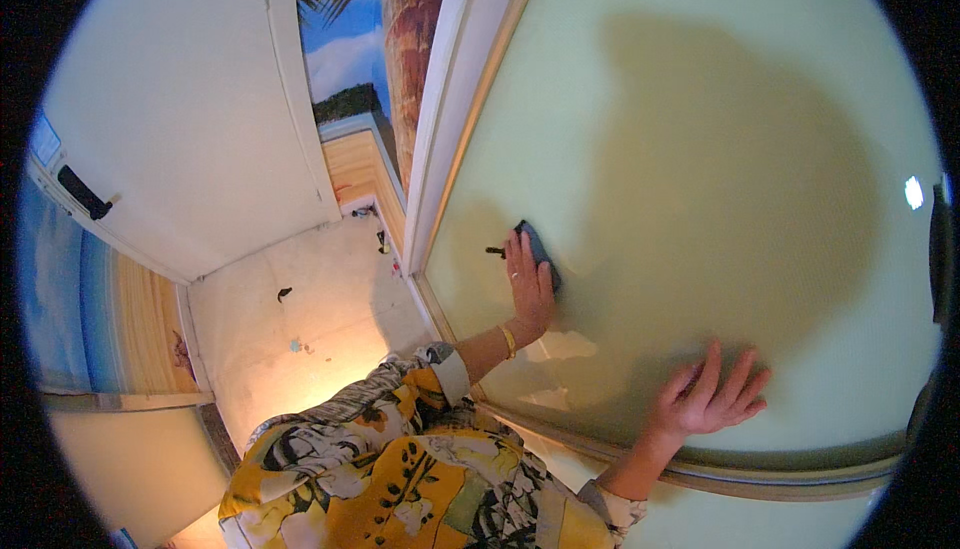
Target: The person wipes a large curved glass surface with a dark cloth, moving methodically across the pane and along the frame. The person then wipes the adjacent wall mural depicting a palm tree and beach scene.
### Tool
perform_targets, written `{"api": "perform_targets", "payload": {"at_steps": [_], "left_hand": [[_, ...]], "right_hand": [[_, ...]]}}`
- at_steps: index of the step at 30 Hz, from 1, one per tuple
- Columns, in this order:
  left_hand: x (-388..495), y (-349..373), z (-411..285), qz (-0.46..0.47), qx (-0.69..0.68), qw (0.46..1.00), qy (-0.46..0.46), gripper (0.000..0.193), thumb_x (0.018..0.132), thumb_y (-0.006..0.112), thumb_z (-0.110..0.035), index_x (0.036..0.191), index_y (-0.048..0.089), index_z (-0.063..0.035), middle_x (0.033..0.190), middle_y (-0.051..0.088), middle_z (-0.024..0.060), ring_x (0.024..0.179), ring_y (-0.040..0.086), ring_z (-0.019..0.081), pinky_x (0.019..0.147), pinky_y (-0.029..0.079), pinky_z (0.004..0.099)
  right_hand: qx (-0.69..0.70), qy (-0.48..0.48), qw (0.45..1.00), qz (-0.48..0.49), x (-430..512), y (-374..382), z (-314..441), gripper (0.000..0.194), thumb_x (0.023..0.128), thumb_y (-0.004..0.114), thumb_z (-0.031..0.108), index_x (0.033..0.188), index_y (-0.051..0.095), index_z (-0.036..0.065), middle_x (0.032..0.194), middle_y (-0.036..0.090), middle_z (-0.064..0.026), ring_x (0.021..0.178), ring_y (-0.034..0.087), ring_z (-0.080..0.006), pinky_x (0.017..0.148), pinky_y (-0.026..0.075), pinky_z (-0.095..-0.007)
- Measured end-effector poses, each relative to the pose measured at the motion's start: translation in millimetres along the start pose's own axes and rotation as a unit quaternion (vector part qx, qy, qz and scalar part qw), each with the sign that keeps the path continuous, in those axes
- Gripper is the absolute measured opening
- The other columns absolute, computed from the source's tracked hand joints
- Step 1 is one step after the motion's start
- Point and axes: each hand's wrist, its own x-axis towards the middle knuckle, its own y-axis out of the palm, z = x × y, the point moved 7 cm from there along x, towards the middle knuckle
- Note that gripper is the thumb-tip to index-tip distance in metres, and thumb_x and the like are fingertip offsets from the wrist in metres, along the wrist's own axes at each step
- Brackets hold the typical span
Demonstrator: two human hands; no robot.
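A large pale green frosted glass pane point(540, 166) in a metal frame fills the right side of the view. My left hand point(531, 290), with a ring and a gold-coloured bracelet, presses a dark grey cloth point(538, 245) flat against the pane with extended fingers. A small black piece point(495, 251) sticks out just left of those fingers; I cannot tell what it is. Lower right, my right hand point(709, 399) is raised in front of the pane with spread, slightly curled fingers and holds nothing. Whether it touches the glass is unclear. A broad shadow falls on the pane.
A white door point(202, 99) with a black handle point(84, 193) stands at the left. Small bits of debris, one of them black point(284, 295), lie on the pale floor point(255, 324). A wall picture with a palm trunk point(420, 31) is beside the white frame post point(450, 99).
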Motion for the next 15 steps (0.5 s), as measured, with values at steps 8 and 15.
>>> {"api": "perform_targets", "payload": {"at_steps": [8, 15], "left_hand": [[41, -10, -94, 0.030, 0.032, 0.963, 0.266, 0.059, 0.103, 0.037, -0.033, 0.149, 0.028, 0.0036, 0.158, 0.015, 0.0327, 0.144, 0.013, 0.0555, 0.115, 0.013, 0.0616], [56, -10, -118, -0.008, 0.003, 0.957, 0.291, 0.059, 0.099, 0.040, -0.036, 0.142, 0.039, 0.0049, 0.156, 0.019, 0.0341, 0.141, 0.017, 0.0595, 0.109, 0.015, 0.0707]], "right_hand": [[-0.007, 0.056, 0.998, -0.010, -30, -39, -38, 0.038, 0.101, 0.039, 0.034, 0.118, 0.068, 0.015, 0.143, 0.054, -0.0146, 0.139, 0.038, -0.0422, 0.117, 0.014, -0.0571], [0.075, 0.121, 0.990, -0.022, -20, -69, -35, 0.038, 0.102, 0.037, 0.036, 0.117, 0.064, 0.012, 0.138, 0.057, -0.0151, 0.137, 0.040, -0.0463, 0.116, 0.013, -0.0627]]}}
